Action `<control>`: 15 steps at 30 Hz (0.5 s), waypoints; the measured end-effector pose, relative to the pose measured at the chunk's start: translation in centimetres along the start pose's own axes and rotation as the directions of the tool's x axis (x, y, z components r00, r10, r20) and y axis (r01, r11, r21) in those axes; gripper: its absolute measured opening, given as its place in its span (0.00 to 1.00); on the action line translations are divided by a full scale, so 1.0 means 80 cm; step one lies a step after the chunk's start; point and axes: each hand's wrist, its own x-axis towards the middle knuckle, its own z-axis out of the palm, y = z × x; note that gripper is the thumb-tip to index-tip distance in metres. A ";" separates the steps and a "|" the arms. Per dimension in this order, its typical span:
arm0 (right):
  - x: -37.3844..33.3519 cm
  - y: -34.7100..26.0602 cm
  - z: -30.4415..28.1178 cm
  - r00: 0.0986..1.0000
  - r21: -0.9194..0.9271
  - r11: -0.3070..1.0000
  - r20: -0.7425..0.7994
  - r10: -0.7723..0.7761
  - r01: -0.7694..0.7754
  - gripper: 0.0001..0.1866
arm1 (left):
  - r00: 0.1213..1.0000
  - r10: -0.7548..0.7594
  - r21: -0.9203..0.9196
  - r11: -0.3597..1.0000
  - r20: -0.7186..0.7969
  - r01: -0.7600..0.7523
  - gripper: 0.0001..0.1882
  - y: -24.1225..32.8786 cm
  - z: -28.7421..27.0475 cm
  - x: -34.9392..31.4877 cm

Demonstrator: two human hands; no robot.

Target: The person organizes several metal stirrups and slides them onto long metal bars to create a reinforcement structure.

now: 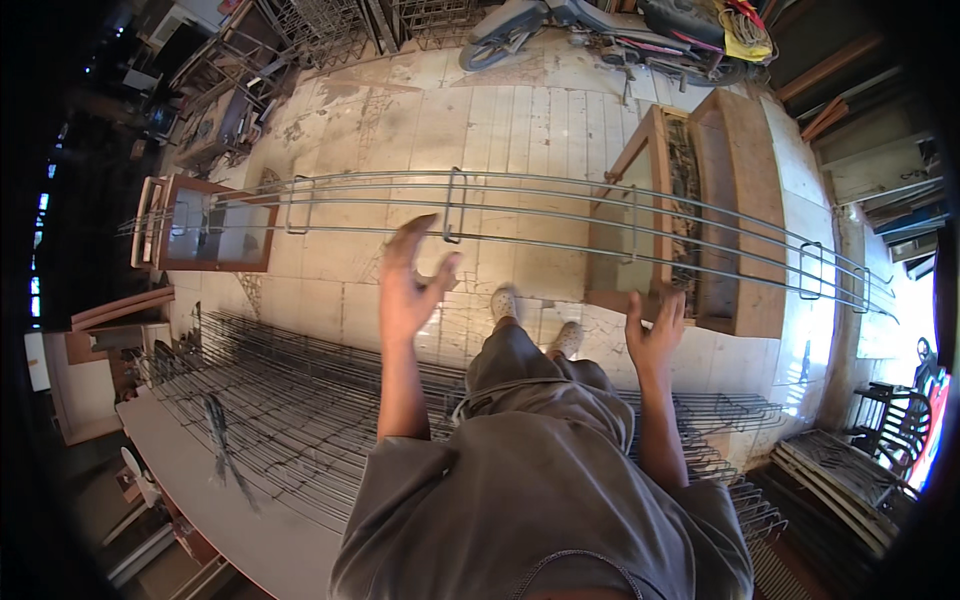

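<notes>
A long rebar cage [450,208] of thin steel bars with several rectangular stirrups stretches across in front of me. Its left part lies over a wooden frame with glass panes [222,225], its right part over a wooden cabinet [738,215]. My left hand [408,288] is raised near the middle stirrup, thumb and fingers apart, with nothing in it. Its fingertips overlap the nearest bar in the view; whether they touch it I cannot tell. My right hand [655,335] is held up on the near side of the cabinet, fingers apart and holding nothing.
Stacked rebar cages [290,400] lie close on my left and behind me, on a grey tabletop [200,500] with a bundle of tie wire [217,432]. A motorcycle [620,40] stands at the far side. Dark chairs [893,425] are at the right.
</notes>
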 end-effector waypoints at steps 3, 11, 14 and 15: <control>-0.028 -0.037 0.012 0.973 0.166 0.986 0.219 -0.066 0.030 0.09 | 0.991 -0.116 0.184 0.975 -0.064 0.126 0.25 -0.084 -0.067 0.004; 0.013 -0.176 0.236 0.832 0.444 0.809 0.547 0.097 -0.386 0.24 | 0.869 -0.016 0.379 0.904 0.495 -0.200 0.35 -0.204 -0.059 0.105; 0.006 -0.189 0.305 0.922 0.334 0.901 0.357 0.150 -0.276 0.18 | 0.823 0.073 0.313 0.903 0.563 -0.294 0.38 -0.223 -0.061 0.125; -0.006 -0.193 0.317 0.945 0.273 0.934 0.293 0.146 -0.229 0.16 | 0.810 0.095 0.272 0.914 0.578 -0.301 0.39 -0.231 -0.065 0.124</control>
